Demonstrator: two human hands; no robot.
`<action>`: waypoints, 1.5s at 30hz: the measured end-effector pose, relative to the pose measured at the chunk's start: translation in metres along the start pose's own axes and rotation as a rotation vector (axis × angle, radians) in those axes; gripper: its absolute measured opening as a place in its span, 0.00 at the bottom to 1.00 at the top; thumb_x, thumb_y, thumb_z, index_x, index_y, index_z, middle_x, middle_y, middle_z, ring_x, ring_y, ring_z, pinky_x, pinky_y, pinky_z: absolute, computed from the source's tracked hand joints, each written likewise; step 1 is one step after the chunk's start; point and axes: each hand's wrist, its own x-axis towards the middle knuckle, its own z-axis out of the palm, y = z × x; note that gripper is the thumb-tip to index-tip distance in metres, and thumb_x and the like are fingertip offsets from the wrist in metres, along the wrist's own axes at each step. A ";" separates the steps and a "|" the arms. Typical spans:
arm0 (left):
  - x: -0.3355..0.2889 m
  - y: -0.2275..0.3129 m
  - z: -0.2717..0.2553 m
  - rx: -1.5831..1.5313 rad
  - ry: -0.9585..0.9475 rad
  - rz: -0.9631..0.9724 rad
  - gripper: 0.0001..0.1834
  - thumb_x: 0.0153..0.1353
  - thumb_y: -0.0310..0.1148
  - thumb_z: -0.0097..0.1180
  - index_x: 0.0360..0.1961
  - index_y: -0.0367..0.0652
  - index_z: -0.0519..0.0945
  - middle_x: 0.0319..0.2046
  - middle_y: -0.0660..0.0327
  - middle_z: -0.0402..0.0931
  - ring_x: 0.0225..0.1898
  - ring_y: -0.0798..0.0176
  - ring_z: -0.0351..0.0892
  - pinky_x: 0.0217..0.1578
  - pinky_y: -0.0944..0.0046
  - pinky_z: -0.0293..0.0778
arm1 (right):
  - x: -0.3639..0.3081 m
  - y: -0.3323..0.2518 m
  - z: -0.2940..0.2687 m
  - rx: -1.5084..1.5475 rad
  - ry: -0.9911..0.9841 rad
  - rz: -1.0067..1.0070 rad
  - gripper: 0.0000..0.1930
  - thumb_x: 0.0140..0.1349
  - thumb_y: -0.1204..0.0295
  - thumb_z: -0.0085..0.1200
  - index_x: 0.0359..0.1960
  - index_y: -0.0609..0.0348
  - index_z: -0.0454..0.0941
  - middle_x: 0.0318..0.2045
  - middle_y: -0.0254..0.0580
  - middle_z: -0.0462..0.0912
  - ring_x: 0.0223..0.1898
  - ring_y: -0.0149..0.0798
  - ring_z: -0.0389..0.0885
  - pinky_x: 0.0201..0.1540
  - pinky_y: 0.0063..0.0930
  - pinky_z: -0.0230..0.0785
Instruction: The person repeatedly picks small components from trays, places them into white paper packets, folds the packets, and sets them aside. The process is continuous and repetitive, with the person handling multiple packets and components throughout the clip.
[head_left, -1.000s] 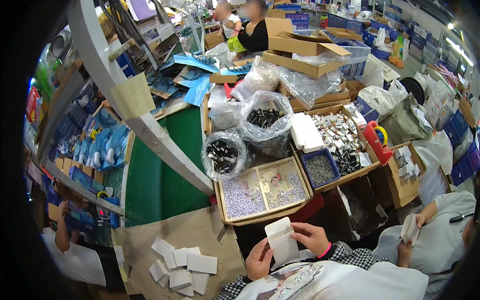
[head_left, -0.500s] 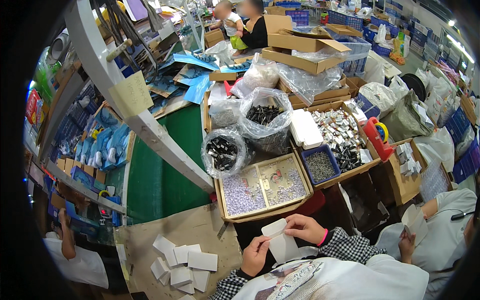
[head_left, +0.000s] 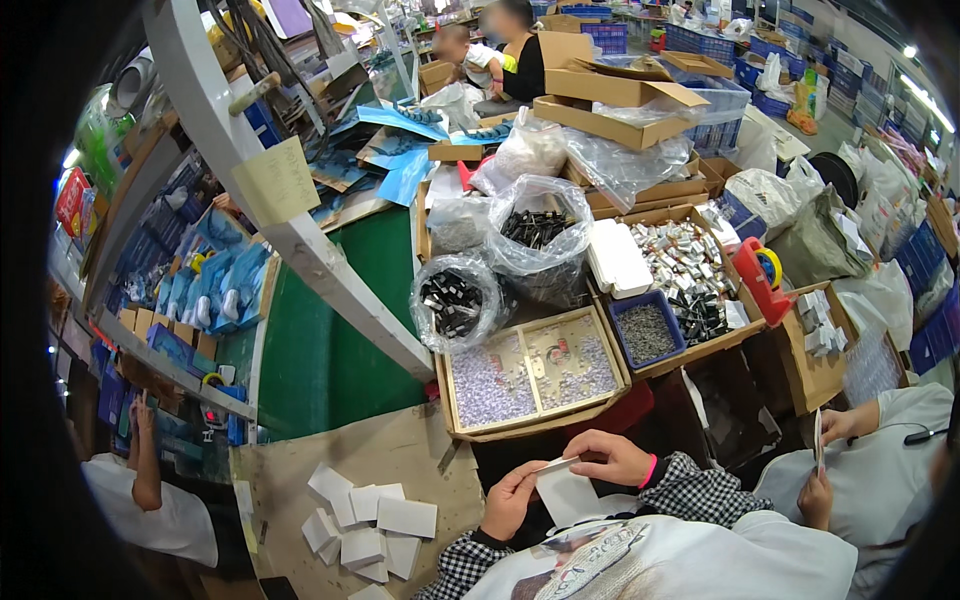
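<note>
A small white cardboard box (head_left: 568,496) is held in front of my chest by both hands. My left hand (head_left: 512,502) pinches its upper left edge, thumb and fingers closed on it. At its upper right edge, my right hand (head_left: 612,460) is closed on the top, with a pink band round the wrist. The top flap lies folded down. On the brown cardboard sheet (head_left: 300,455) to the left, several white boxes (head_left: 407,517) lie in a loose pile.
Ahead stands a divided wooden tray (head_left: 495,375) of small pale parts. Around it are plastic bags of black parts (head_left: 538,228), a blue bin of metal pieces (head_left: 644,333) and a red tape dispenser (head_left: 762,280). A co-worker (head_left: 865,455) sits at right; a metal post (head_left: 330,280) slants at left.
The box's top flap, raised before, is now folded down under my fingers. My hands have barely shifted. The co-worker at right has turned their white card edge-on.
</note>
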 end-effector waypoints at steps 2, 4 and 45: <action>-0.001 0.000 -0.001 0.090 -0.038 0.051 0.16 0.65 0.31 0.45 0.52 0.37 0.70 0.42 0.60 0.74 0.43 0.68 0.74 0.47 0.66 0.72 | 0.000 -0.001 -0.004 0.020 -0.014 0.009 0.09 0.59 0.70 0.55 0.37 0.62 0.77 0.37 0.38 0.77 0.39 0.30 0.75 0.42 0.23 0.68; -0.004 -0.003 0.001 0.052 -0.089 0.061 0.15 0.65 0.31 0.45 0.51 0.37 0.71 0.40 0.61 0.74 0.45 0.68 0.73 0.49 0.66 0.71 | 0.003 -0.001 -0.009 0.044 -0.011 0.062 0.08 0.58 0.70 0.55 0.34 0.62 0.78 0.35 0.37 0.77 0.38 0.29 0.75 0.42 0.23 0.68; -0.010 0.001 0.047 0.680 -0.057 0.403 0.31 0.58 0.24 0.49 0.62 0.43 0.54 0.59 0.49 0.58 0.57 0.51 0.64 0.56 0.62 0.60 | 0.005 -0.076 -0.017 -0.707 -0.188 0.047 0.12 0.54 0.64 0.55 0.38 0.52 0.81 0.27 0.43 0.81 0.28 0.43 0.80 0.30 0.30 0.72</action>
